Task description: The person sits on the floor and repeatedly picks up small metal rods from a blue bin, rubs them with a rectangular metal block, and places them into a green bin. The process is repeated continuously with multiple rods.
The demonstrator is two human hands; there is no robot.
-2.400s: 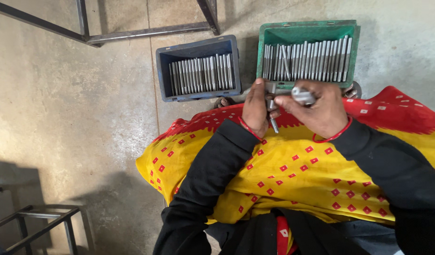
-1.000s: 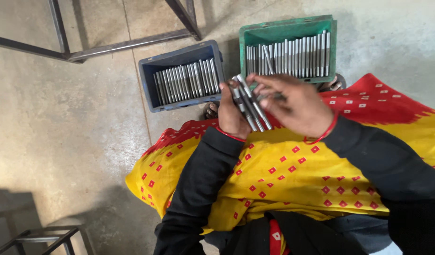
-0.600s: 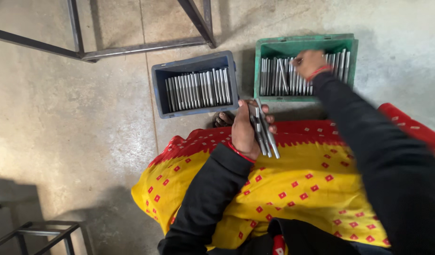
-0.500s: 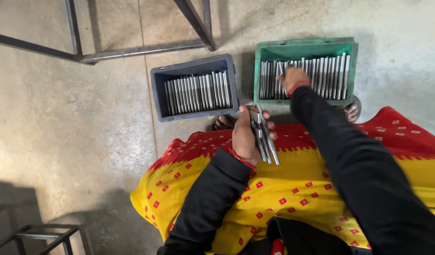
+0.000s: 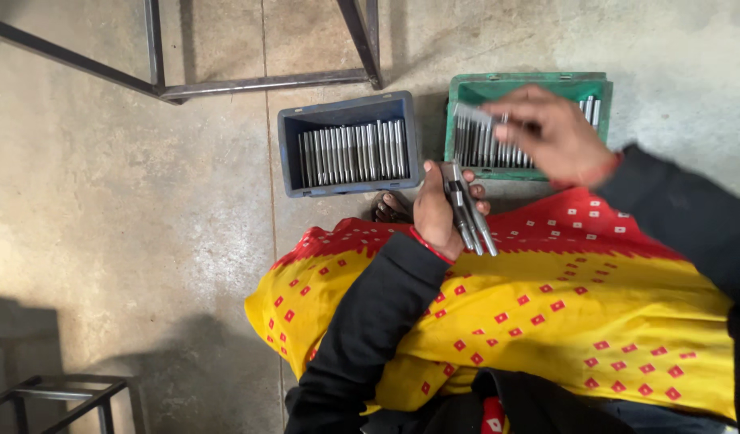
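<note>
1. Two plastic crates sit side by side on the concrete floor (image 5: 129, 209), at about twelve o'clock from the person's lap. At far left, near ten o'clock, runs a dark steel frame (image 5: 249, 83); another metal frame (image 5: 57, 394) shows at roughly eight o'clock.
2. Leftmost of the pair, the blue-grey crate (image 5: 347, 109) holds a neat row of upright-lying silver metal rods (image 5: 354, 151), packed touching one another.
3. At the crate's five o'clock, a sandalled foot (image 5: 390, 207) peeks out from under the yellow cloth with red squares (image 5: 547, 321) that covers the lap.
4. The left hand (image 5: 436, 213), in a black sleeve, is closed around a small bundle of metal pins (image 5: 466, 210), which fan out toward five o'clock over the edge of the cloth.
5. Right of that, the green crate (image 5: 523, 80) carries its own row of silver rods (image 5: 486, 149).
6. The right hand (image 5: 547, 128) hovers over the green crate, fingers curled and partly spread; it is blurred. A pale rod-like streak lies by the fingertips at its nine o'clock, but I cannot tell whether the hand grips anything.
</note>
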